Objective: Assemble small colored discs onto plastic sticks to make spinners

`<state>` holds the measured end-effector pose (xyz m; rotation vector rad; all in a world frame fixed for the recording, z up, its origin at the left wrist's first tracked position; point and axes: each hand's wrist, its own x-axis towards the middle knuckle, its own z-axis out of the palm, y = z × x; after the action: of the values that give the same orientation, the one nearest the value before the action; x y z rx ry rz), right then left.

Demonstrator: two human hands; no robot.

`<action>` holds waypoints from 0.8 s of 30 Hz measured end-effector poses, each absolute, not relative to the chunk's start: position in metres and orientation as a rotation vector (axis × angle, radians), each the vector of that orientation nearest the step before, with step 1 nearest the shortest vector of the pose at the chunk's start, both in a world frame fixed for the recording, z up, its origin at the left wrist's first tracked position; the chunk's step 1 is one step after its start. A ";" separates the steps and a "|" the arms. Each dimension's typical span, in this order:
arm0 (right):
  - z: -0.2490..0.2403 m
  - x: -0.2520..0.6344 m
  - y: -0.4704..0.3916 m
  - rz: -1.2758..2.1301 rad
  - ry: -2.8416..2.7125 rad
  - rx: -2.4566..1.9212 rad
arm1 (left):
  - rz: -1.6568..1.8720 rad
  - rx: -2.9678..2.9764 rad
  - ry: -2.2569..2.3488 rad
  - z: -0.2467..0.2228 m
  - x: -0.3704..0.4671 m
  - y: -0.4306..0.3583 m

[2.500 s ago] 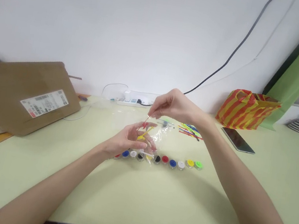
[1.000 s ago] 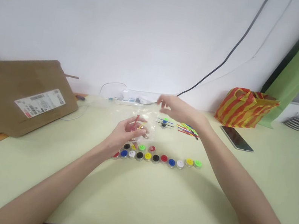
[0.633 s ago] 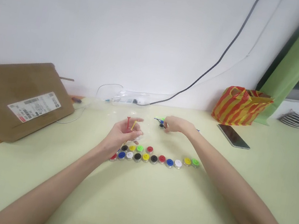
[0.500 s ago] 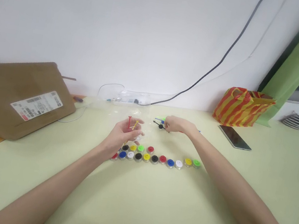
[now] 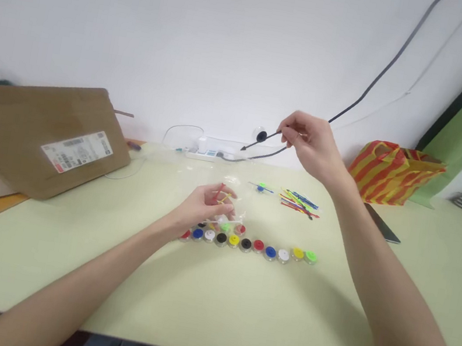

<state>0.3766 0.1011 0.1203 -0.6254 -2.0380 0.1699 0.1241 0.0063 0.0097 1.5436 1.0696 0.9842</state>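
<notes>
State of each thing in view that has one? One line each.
left hand: gripping clear plastic bag
right hand: pinching black arrow piece
black arrow piece: held up in the air
coloured discs: lined up
coloured sticks: loose pile
phone: flat, partly hidden
striped bag: standing
cardboard package: tilted
power strip: black cord plugged in

Passage is available across the worktop (image 5: 209,305) in front of the disc row (image 5: 246,244). Obstructions: cardboard package (image 5: 37,135), left; loose sticks (image 5: 300,202), behind; striped bag (image 5: 392,177), right rear.
</notes>
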 end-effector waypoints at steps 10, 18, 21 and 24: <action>0.124 0.370 0.081 0.094 -2.277 -0.537 | 0.941 1.565 0.983 0.012 0.127 0.003; 0.134 0.365 0.062 0.038 -2.234 -0.440 | 0.964 1.501 0.935 0.011 0.128 0.003; 0.135 0.366 0.061 -0.032 -2.248 -0.452 | 0.965 1.480 0.902 0.011 0.128 0.002; 0.134 0.367 0.063 -0.073 -2.266 -0.465 | 0.961 1.493 0.887 0.011 0.126 0.001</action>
<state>0.3669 0.0631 0.1342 -0.4651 -2.2656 -0.0726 0.1262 0.0014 0.0114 1.4931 0.8869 0.9612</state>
